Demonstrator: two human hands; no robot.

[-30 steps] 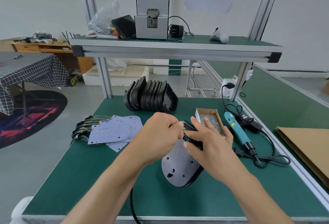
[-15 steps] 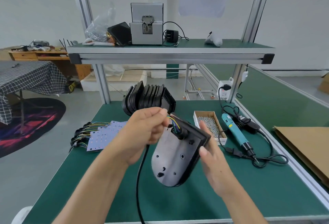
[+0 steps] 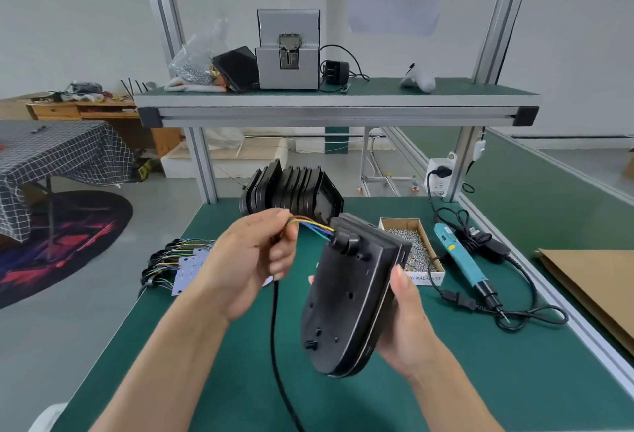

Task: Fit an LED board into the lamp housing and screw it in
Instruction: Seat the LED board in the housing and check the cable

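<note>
Lamp housing point(image 3: 346, 298), held clear above the bench mid-front in my right hand point(image 3: 406, 325)'s closed grip; left hand point(image 3: 250, 260) pinching the coloured wires point(image 3: 310, 225) at its gland: I judge overpulling could strain them.

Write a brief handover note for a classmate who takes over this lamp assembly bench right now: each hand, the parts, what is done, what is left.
Left hand: grip shut on the coloured wires that run through the housing's cable gland.
Right hand: holds the black lamp housing above the table, back side towards you.
LED boards lie at the table's left; screw box and electric screwdriver at the right.
Done: wires threaded through.
Left: seating the board cannot be confirmed from here; drive the screws.
</note>
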